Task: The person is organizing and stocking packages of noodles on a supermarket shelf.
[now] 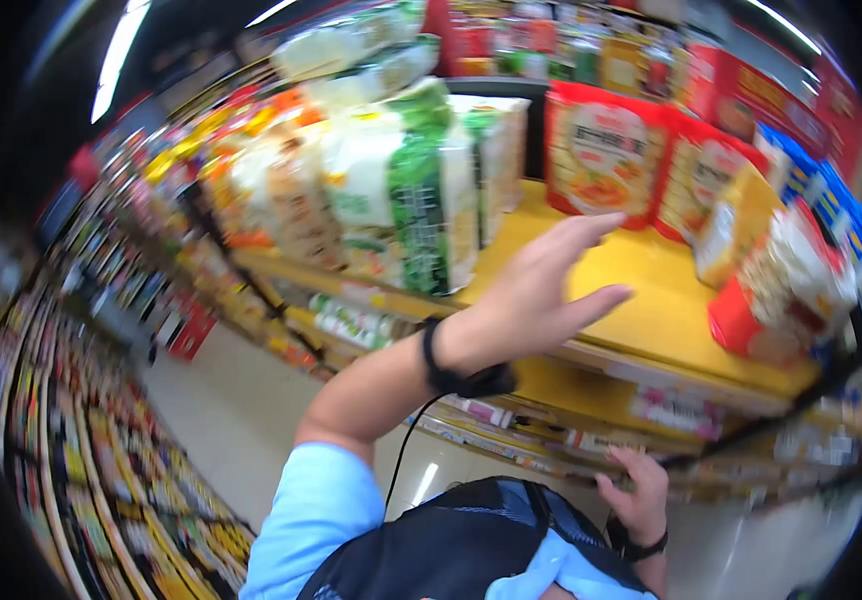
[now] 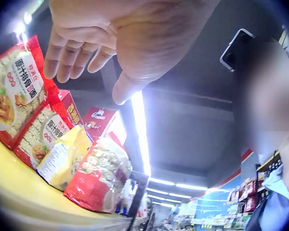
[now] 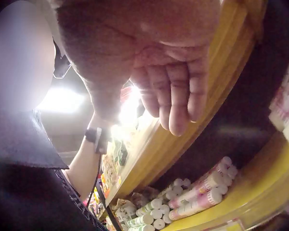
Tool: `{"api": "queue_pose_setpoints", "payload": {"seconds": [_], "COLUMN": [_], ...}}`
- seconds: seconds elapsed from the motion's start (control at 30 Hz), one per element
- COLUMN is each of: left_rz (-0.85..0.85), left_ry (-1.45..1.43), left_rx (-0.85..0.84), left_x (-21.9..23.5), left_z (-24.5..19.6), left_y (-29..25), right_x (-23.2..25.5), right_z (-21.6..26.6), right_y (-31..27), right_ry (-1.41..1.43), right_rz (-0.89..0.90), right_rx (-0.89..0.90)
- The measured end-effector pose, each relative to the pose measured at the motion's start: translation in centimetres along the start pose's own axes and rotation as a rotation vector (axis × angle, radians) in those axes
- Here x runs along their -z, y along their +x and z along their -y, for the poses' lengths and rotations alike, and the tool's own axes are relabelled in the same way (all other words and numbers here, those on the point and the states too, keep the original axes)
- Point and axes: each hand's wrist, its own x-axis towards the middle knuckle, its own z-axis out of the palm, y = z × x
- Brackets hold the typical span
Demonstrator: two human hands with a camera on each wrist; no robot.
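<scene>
While the left hand (image 1: 536,300) hovers open-fingered above the yellow shelf (image 1: 651,300) near the red noodle packs (image 1: 606,150), the right hand (image 1: 636,495) hangs loosely curled, holding nothing.

Blurred package print (image 1: 391,190); hands' wrists cut off in wrist views.
</scene>
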Motion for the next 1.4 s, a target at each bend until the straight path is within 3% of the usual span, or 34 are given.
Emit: {"api": "queue_pose_setpoints", "payload": {"seconds": [0.17, 0.2, 0.33, 0.5, 0.6, 0.7, 0.8, 0.9, 1.0, 1.1, 1.23, 1.27, 1.37, 1.4], "left_rz": [-0.098, -0.190, -0.406, -0.626, -0.692, -0.586, -0.611, -0.572, -0.601, -0.630, -0.611, -0.591, -0.550, -0.544], "left_ry": [0.055, 0.030, 0.008, 0.098, -0.018, 0.257, 0.116, 0.217, 0.015, -0.254, -0.308, -0.313, -0.323, -0.327], "left_rx": [0.003, 0.019, -0.010, 0.094, 0.175, 0.192, 0.237, 0.230, 0.295, 0.338, 0.309, 0.311, 0.308, 0.303], "left_x": [5.6, 6.0, 8.0, 10.7, 11.5, 11.9, 11.4, 12.3, 12.7, 13.1, 13.4, 13.4, 13.3, 13.3], "left_z": [1.9, 2.7, 6.8, 10.4, 12.0, 12.7, 13.1, 13.0, 12.6, 12.6, 12.8, 12.7, 12.0, 11.8], "left_y": [-8.4, -9.8, -14.3, -16.2, -16.1, -16.0, -16.0, -16.1, -15.8, -15.5, -15.8, -16.0, -16.6, -16.7], "right_x": [-4.5, -5.3, -7.2, -6.1, -6.1, -7.1, -9.5, -12.2, -13.1, -15.2, -16.6, -17.0, -16.4, -15.7], "right_z": [3.6, 4.4, 7.1, 10.8, 12.4, 13.4, 13.0, 12.1, 12.8, 13.0, 12.0, 11.4, 11.0, 11.2], "right_y": [2.9, 3.9, 6.2, 9.6, 12.4, 16.1, 20.2, 23.7, 26.5, 27.6, 28.7, 29.0, 30.0, 30.0], "right_ry": [-0.021, -0.066, -0.171, -0.220, -0.140, -0.130, -0.159, -0.109, 0.109, 0.002, 0.079, -0.006, 0.134, 0.158], "right_rz": [0.033, -0.014, -0.040, -0.188, -0.278, -0.243, -0.260, -0.210, -0.096, -0.224, -0.246, -0.274, -0.245, -0.208], "right_rx": [0.005, 0.082, 0.091, -0.031, -0.084, -0.032, 0.041, 0.032, -0.119, -0.019, -0.088, -0.031, 0.089, 0.050]}}
